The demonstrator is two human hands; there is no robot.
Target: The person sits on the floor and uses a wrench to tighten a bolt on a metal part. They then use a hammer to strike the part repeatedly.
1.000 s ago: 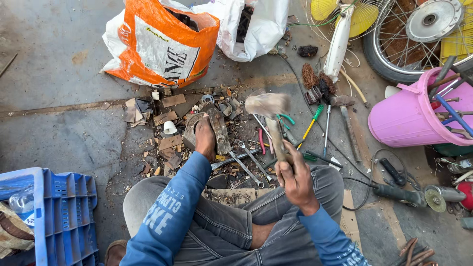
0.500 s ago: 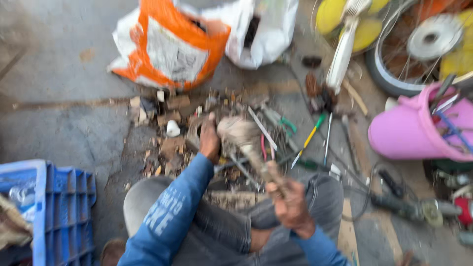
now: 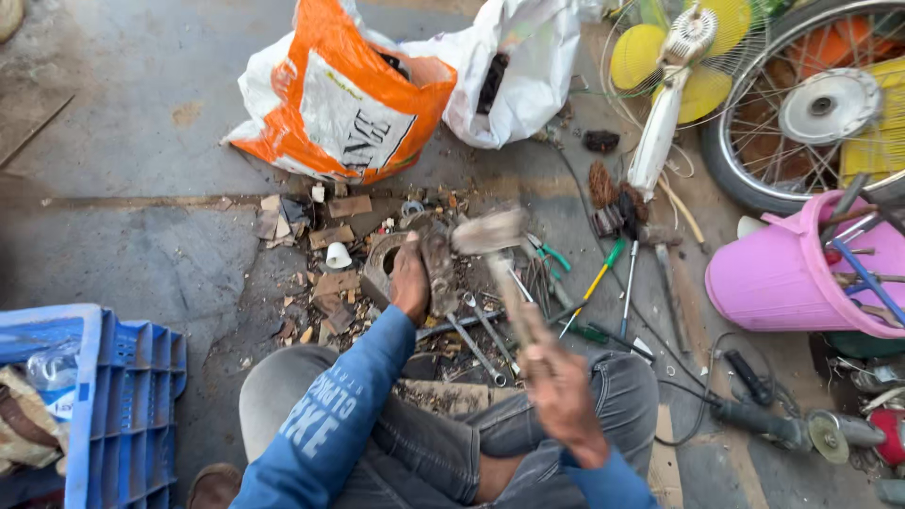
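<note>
Rusty metal piece lies on the floor amid scrap, pinned by the left hand; the right hand grips a blurred hammer, seemingly mid-swing. Strike squarely, fingers clear.

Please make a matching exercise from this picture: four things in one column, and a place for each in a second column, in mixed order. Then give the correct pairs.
Things:
1. hammer
2. pink bucket
3. blue crate
4. orange and white bag

Places:
A. at the lower left edge, beside the person's knee
B. at the right, with tools standing in it
C. at the top, lying on the concrete floor
D. in the right hand, blurred, above the scrap pile

Pairs: 1-D, 2-B, 3-A, 4-C
</note>
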